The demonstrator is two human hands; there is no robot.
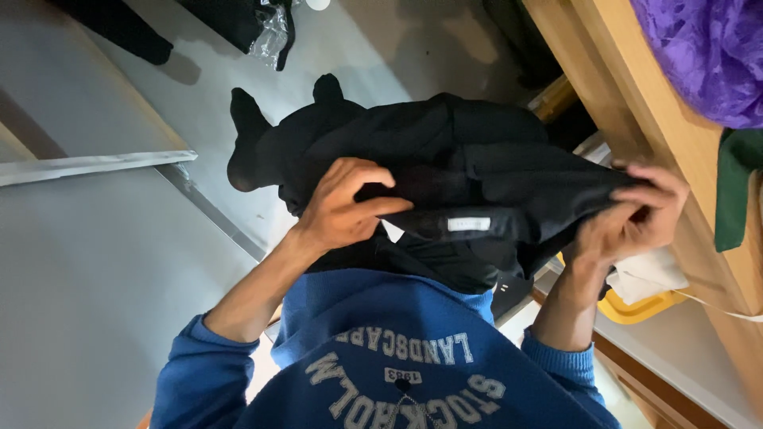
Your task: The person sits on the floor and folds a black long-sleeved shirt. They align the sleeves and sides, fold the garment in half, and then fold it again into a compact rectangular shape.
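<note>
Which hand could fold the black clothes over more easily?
Probably the left hand: it grips the black garment near its middle, by the white label. The right hand only pinches the far edge.

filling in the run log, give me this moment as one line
left hand: grips black garment | right hand: pinches its edge | garment: bunched, held up at chest | wearer: blue sweatshirt

Two hands, left hand (342, 210) and right hand (632, 214); one black garment (477, 175); one yellow container (636, 308); one purple cloth (707, 56)
</note>
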